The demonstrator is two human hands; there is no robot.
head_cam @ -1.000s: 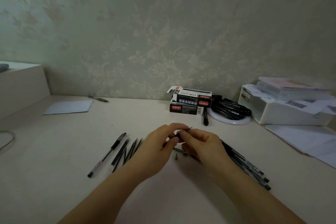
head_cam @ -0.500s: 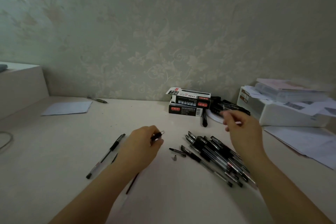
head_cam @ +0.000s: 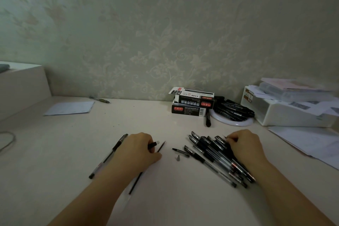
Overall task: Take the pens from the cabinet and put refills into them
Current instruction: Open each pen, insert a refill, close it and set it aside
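My left hand [head_cam: 139,149] rests on the desk and grips a black pen barrel [head_cam: 153,145] whose open end pokes out past the fingers. A thin black refill [head_cam: 161,146] lies just right of that hand, and another thin rod [head_cam: 135,183] shows under the wrist. A whole pen [head_cam: 108,156] lies to the left. My right hand [head_cam: 244,146] rests on a pile of several black pens [head_cam: 214,156] and pinches a thin pointed piece [head_cam: 225,136] at its fingertips. A loose pen section [head_cam: 180,152] and a small tip [head_cam: 178,158] lie between the hands.
Two stacked black refill boxes [head_cam: 192,103] stand at the back by the wall. A white round dish [head_cam: 233,120] beside them holds several black markers. A white box [head_cam: 289,112] with papers sits at the right, a paper sheet [head_cam: 70,108] at the back left.
The hands parted. My left hand dropped to the desk with the barrel. My right hand swung out toward the dish, then came down onto the pen pile.
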